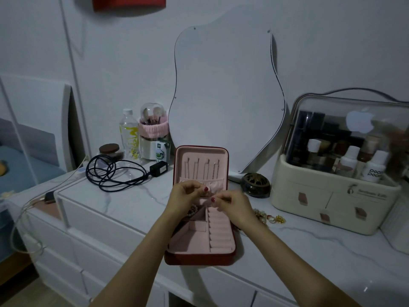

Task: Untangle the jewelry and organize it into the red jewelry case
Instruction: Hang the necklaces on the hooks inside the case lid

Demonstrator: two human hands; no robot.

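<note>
The red jewelry case with the soft pink inside (pixel 200 257) lies open on the white marble-look dresser top (pixel 124 202), near the front edge. Its lid stands up behind it, with four thin chains hanging in a row. A beaded pink bracelet (pixel 192 211) sits in a back corner of the case, partly hidden by the left wrist. Both hands hover over the middle of the case, close together. The left hand (pixel 188 196) has its fingers curled and its thumb and finger pinched. The right hand (pixel 230 207) pinches too. What they pinch is too small to see. A little pile of gold and pearl jewelry (pixel 269 217) lies on the dresser just to the right of the case. A cream makeup box with a clear lid (pixel 332 196) stands further right. A black coiled cable (pixel 112 173) lies to the left.
</note>
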